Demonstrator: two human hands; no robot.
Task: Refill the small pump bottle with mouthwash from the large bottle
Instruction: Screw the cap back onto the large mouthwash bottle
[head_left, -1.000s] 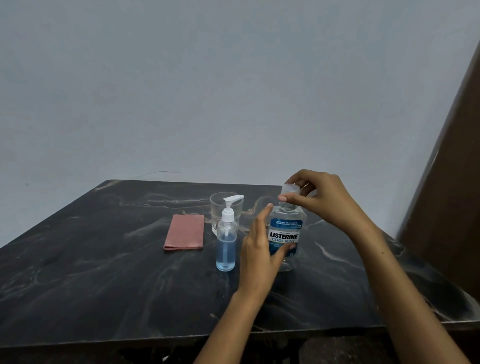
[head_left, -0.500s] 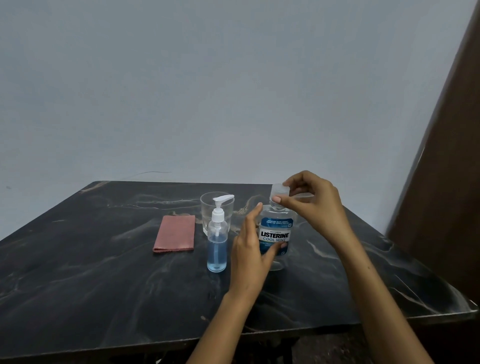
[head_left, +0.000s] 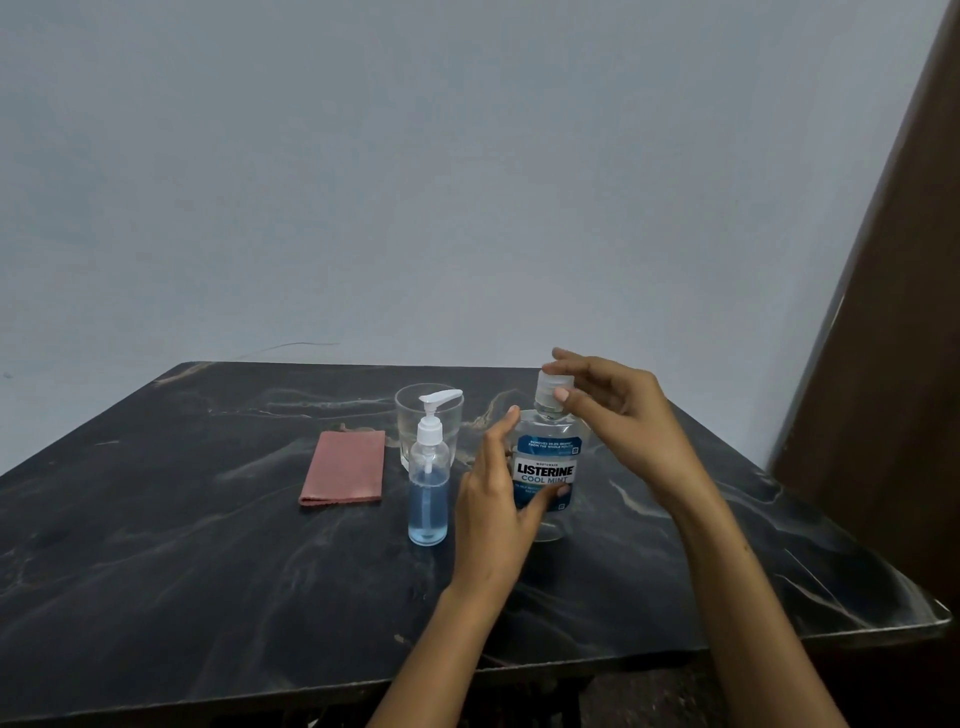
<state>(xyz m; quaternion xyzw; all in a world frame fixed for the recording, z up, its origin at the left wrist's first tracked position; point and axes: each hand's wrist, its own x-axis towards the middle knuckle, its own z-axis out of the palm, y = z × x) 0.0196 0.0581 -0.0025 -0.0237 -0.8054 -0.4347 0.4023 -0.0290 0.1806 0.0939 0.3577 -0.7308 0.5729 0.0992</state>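
The large clear mouthwash bottle (head_left: 546, 465) with a blue label stands upright on the dark marble table (head_left: 208, 545). My left hand (head_left: 496, 499) wraps its left side, thumb across the label's lower edge. My right hand (head_left: 618, 415) pinches the bottle's translucent cap (head_left: 550, 387) between thumb and fingers, the cap still on the neck. The small pump bottle (head_left: 428, 478), about half full of pale blue liquid with a white pump head, stands just left of my left hand.
An empty clear glass (head_left: 441, 415) stands right behind the pump bottle. A folded pink cloth (head_left: 344, 467) lies flat to the left. A brown door or panel (head_left: 893, 364) rises at the right beyond the table's edge.
My right hand's fingers have shifted round the cap, opening out a little. The left hand keeps its hold on the bottle. The view has drifted slightly.
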